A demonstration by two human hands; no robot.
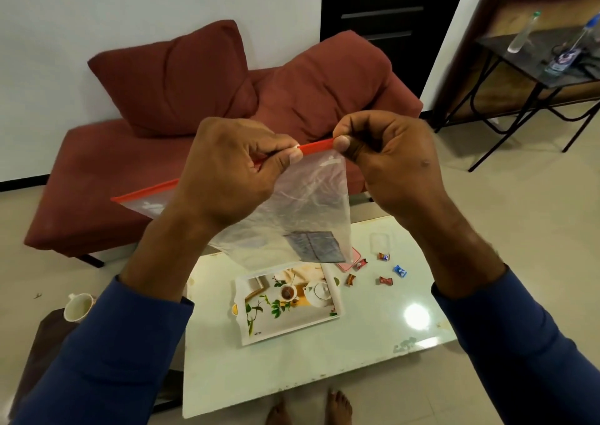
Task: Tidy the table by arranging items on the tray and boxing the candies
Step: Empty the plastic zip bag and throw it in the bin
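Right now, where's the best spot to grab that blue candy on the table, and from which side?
Pinch the blue candy across its plump middle, coming straight down from above. It lies flat on the table, apart from the other candies, and its twisted wrapper ends look too thin for a firm hold.

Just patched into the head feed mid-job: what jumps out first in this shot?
Front and centre, the left hand and right hand pinch the red zip strip of a clear plastic bag held up in the air, with a dark flat item inside near its bottom. Below on the white table lie a picture-printed tray and, to its right, five loose wrapped candies.
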